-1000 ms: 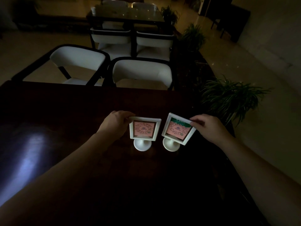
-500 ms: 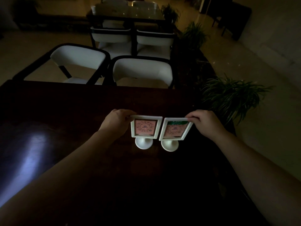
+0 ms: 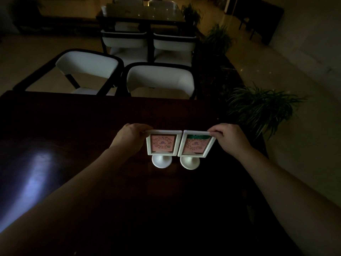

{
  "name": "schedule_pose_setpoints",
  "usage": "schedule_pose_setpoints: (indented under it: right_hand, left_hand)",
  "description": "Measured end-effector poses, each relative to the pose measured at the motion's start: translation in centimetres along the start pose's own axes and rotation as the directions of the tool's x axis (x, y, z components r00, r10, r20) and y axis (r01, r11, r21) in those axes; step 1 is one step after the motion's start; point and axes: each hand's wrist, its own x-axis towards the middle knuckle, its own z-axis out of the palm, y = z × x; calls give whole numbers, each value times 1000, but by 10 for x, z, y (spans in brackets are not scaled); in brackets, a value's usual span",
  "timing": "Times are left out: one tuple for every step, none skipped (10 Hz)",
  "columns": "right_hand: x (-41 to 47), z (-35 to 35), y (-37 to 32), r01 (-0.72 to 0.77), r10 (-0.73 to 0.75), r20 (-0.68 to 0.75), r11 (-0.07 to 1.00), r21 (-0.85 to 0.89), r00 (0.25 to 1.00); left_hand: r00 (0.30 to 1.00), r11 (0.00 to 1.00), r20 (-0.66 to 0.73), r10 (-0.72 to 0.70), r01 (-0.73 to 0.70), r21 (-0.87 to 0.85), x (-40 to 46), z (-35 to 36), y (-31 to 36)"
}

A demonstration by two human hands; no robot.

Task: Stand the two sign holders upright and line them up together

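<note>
now that the right sign holder (image 3: 196, 145) has swung from its tilt a second ago to sit square, its frame edge touches the left sign holder (image 3: 163, 143), both upright on round bases at the dark table's (image 3: 73, 126) one o'clock side. left hand (image 3: 129, 137) pinches its frame's upper corner at nine o'clock, right hand (image 3: 228, 137) at three o'clock; lining up looks nearly done

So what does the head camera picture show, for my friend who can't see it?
Two hands hold two white sign holders upright, side by side, on a dark table: the left hand grips the left sign holder, the right hand the right sign holder. White chairs and a plant stand beyond.
</note>
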Motion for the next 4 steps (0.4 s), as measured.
schedule_pose_setpoints:
  right_hand:
    - [0,0,-1,9,-9,-3,1000,5,1000]
    - [1,0,2,5,-5,-2,1000,23,1000]
    - [-1,0,3,1,-1,9,1000,28,1000]
    - [-3,-1,5,-76,74,37,995,57,997]
  left_hand:
    - [1000,1000,-15,3,-3,-13,1,-1,2]
    - [1000,999,-16,-18,17,-32,2,4,0]
    - [999,999,-5,-35,34,-34,-1,4,0]
    - [998,997,25,-60,61,-43,-3,-2,2]
